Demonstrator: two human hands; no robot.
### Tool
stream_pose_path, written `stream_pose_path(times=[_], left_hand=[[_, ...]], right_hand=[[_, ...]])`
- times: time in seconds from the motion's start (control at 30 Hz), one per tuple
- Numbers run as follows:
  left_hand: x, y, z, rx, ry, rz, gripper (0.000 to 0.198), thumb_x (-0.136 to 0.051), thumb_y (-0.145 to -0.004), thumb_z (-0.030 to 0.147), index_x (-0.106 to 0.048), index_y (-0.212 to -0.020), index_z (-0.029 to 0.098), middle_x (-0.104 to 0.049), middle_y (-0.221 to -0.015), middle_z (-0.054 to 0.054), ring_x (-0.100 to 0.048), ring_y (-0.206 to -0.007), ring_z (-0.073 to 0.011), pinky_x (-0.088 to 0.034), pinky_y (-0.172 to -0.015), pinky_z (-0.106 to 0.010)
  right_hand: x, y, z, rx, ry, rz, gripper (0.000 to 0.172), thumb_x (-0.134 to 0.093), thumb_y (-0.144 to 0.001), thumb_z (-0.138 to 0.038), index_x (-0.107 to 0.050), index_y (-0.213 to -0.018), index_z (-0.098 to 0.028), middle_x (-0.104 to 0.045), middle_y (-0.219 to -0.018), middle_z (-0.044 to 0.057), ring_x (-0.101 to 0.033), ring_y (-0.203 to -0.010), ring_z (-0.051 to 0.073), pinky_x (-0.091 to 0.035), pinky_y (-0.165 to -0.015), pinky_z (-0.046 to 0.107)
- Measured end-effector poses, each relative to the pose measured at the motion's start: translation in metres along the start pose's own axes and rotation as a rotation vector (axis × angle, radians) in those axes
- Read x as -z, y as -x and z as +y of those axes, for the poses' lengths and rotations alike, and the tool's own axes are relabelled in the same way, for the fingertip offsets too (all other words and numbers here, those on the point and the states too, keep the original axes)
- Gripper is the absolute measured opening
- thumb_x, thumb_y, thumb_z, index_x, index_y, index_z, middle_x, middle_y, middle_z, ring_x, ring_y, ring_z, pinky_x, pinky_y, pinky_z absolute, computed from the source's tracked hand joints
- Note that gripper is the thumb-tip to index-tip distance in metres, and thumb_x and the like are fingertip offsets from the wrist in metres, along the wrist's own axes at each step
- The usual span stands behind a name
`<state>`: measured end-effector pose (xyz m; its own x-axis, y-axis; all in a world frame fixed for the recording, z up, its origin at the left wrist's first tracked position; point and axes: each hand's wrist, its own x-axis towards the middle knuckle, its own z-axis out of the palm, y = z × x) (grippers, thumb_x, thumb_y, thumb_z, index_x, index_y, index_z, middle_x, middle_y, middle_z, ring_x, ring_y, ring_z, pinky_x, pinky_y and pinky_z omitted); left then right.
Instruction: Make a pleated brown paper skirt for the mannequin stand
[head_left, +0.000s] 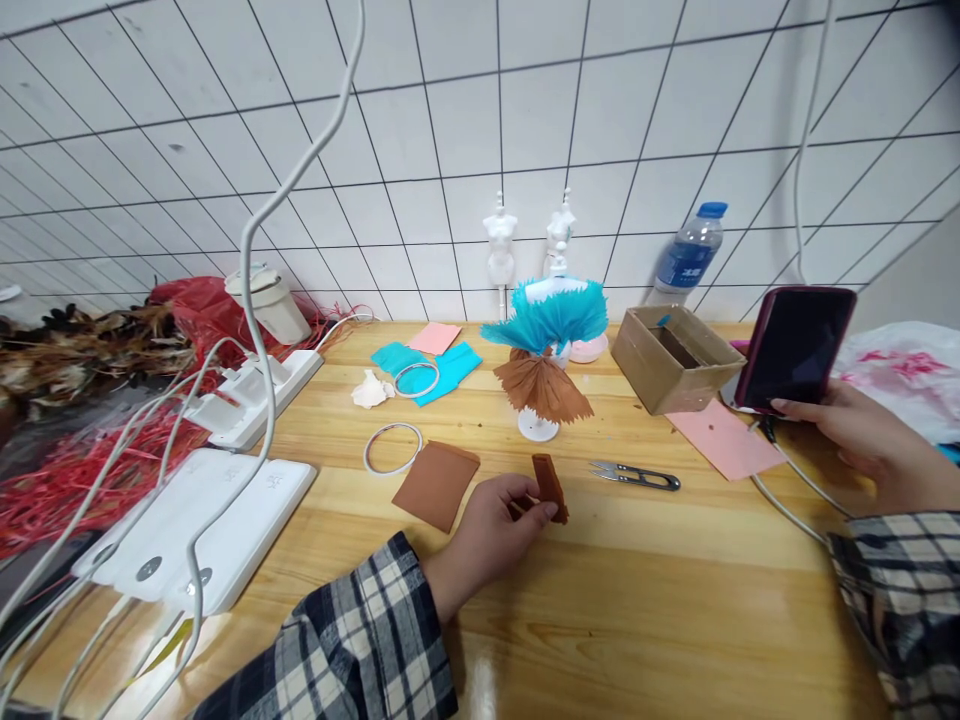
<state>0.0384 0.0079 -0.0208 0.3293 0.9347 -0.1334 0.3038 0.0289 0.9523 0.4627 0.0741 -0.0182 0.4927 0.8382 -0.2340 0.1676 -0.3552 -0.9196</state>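
— What was on the table (645, 620)?
— Left hand (487, 535) pinched a brown strip (550, 486) near the middle; right hand (862, 440) gripped a phone (795, 345). Tiled wall (450, 140) behind.

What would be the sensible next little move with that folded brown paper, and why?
Probably put down the phone first. The left hand pinches the folded brown strip alone, while the right hand is busy with the phone. The snips lie just beyond the strip, and using them would likely need a free hand.
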Motion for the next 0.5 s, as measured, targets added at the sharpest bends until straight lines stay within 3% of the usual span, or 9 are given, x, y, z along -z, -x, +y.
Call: stream_pose_path(times=[0.17,0.33,0.5], left_hand=[[0.001,-0.001,0.002,0.026,0.183,-0.027,0.016,-0.064,-0.077,0.031,-0.065,-0.075,0.015,-0.071,-0.076,-0.006,-0.062,-0.069,-0.0158,-0.046,-0.064,-0.026],[0.017,-0.008,0.001,0.113,0.462,-0.072,0.020,-0.066,-0.077,0.032,-0.059,-0.076,0.014,-0.065,-0.067,-0.002,-0.057,-0.056,-0.0095,-0.043,-0.054,-0.021],[0.024,-0.011,-0.003,0.130,0.482,-0.173,0.020,-0.069,-0.077,0.030,-0.060,-0.078,0.012,-0.066,-0.071,-0.002,-0.058,-0.057,-0.0084,-0.044,-0.055,-0.019]], right_hand=[[-0.002,0.012,-0.013,-0.055,0.019,0.039,0.021,-0.064,-0.077,-0.007,-0.065,-0.094,-0.020,-0.070,-0.095,0.014,-0.065,-0.068,0.016,-0.045,-0.065,0.034],[-0.002,0.002,-0.006,-0.031,0.012,0.032,0.023,-0.064,-0.075,-0.003,-0.067,-0.093,-0.018,-0.071,-0.095,0.014,-0.066,-0.072,0.020,-0.048,-0.069,0.036],[-0.002,0.002,0.001,-0.021,-0.011,0.027,0.021,-0.066,-0.077,-0.009,-0.068,-0.095,-0.019,-0.070,-0.099,0.014,-0.066,-0.072,0.020,-0.050,-0.072,0.036]])
